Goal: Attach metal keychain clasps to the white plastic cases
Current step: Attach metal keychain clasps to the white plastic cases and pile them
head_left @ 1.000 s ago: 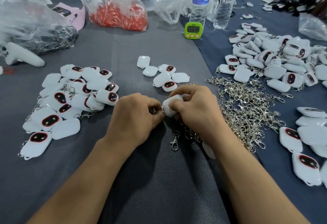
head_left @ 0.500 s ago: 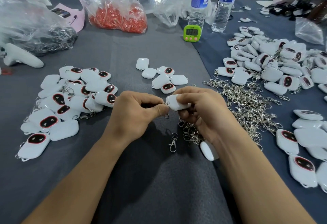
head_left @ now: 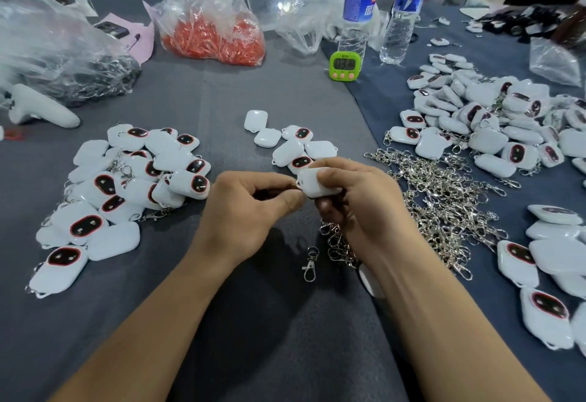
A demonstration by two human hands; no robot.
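Right hand grips white case above table centre, case turned flatter than a second ago. Left hand pinches its left corner, unchanged. Loose clasp stays below; clasp heap right.

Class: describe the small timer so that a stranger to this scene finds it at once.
Find the two water bottles at the back. At the foot of the left one stands the timer. It alone is bright green, with pink buttons.
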